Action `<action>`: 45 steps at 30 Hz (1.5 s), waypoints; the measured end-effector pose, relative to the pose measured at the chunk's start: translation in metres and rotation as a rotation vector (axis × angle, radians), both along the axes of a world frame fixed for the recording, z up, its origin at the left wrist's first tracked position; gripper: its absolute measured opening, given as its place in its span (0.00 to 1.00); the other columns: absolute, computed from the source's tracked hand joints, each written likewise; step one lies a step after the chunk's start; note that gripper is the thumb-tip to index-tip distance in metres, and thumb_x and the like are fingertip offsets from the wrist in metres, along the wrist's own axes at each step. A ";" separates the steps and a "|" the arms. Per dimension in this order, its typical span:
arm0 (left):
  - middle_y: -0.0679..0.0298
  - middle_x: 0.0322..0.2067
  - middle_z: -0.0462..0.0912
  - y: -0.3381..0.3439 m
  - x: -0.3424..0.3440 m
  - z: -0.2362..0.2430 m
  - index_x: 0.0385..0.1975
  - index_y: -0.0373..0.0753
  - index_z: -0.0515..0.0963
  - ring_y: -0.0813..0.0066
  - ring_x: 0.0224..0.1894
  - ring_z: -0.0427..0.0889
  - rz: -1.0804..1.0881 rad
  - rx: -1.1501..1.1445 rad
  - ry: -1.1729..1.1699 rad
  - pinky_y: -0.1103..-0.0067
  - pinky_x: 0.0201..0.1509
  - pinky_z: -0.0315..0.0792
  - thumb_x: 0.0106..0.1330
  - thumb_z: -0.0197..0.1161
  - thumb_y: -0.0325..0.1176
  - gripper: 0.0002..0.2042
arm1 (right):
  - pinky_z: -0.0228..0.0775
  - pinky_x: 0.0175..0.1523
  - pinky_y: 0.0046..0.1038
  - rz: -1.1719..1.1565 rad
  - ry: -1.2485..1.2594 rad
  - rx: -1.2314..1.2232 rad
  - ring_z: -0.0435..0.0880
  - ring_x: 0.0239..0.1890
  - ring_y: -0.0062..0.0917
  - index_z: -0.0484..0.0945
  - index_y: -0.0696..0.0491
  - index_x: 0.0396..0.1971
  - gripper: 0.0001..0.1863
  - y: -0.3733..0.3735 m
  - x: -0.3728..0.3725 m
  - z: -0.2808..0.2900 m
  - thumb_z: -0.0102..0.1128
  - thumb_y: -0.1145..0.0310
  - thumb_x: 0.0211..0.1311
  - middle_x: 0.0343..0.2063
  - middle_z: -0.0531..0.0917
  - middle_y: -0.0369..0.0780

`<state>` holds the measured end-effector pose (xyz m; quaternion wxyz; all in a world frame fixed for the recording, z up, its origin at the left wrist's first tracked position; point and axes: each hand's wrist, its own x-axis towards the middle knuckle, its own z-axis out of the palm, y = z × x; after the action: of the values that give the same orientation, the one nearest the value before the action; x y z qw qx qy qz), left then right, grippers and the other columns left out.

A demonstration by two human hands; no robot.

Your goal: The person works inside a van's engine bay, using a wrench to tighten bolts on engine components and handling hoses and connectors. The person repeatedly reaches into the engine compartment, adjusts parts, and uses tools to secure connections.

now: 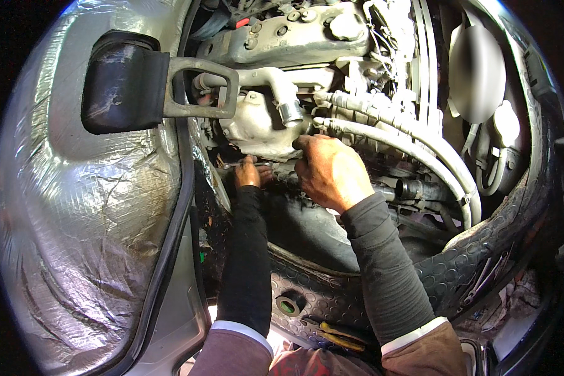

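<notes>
At the left there is a panel covered with silver foil point(100, 219), and from its black latch housing point(122, 88) a metal loop point(232, 94) sticks out. The left hand point(248, 173) reaches low beside the engine point(282, 45), with bent fingers; I cannot tell what they pinch. A pale metal pipe point(276, 84) ends near the right hand point(333, 172), which is curled like a loose fist; its fingertips are hidden, so its hold cannot be told. Further right, two pale hoses point(413, 135) curve near a black open-ended hose point(420, 190).
</notes>
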<state>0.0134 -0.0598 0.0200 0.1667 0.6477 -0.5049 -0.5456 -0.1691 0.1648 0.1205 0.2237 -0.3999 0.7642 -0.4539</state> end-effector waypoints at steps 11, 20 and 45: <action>0.50 0.30 0.84 0.050 -0.016 -0.002 0.40 0.36 0.74 0.55 0.32 0.86 -0.571 -0.680 -0.627 0.66 0.37 0.78 0.70 0.53 0.39 0.12 | 0.76 0.42 0.45 0.002 -0.010 0.013 0.83 0.35 0.49 0.79 0.57 0.34 0.10 -0.001 0.005 -0.002 0.59 0.70 0.52 0.29 0.82 0.52; 0.51 0.39 0.82 0.085 -0.031 -0.006 0.38 0.40 0.80 0.56 0.46 0.80 -1.285 -1.062 -0.910 0.60 0.50 0.73 0.67 0.55 0.40 0.11 | 0.74 0.42 0.47 0.070 0.041 0.007 0.82 0.37 0.49 0.78 0.55 0.38 0.11 -0.006 0.004 -0.014 0.57 0.66 0.59 0.30 0.81 0.51; 0.52 0.29 0.81 0.025 0.020 -0.012 0.39 0.33 0.74 0.59 0.34 0.83 -0.251 -0.407 -0.165 0.67 0.38 0.75 0.73 0.52 0.46 0.18 | 0.75 0.45 0.44 0.027 -0.035 -0.014 0.83 0.39 0.47 0.78 0.56 0.40 0.13 -0.003 0.006 0.009 0.59 0.69 0.55 0.31 0.82 0.51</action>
<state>0.0334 -0.0349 0.0080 0.1828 0.5754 -0.6927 -0.3945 -0.1629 0.1614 0.1294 0.2402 -0.4038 0.7514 -0.4632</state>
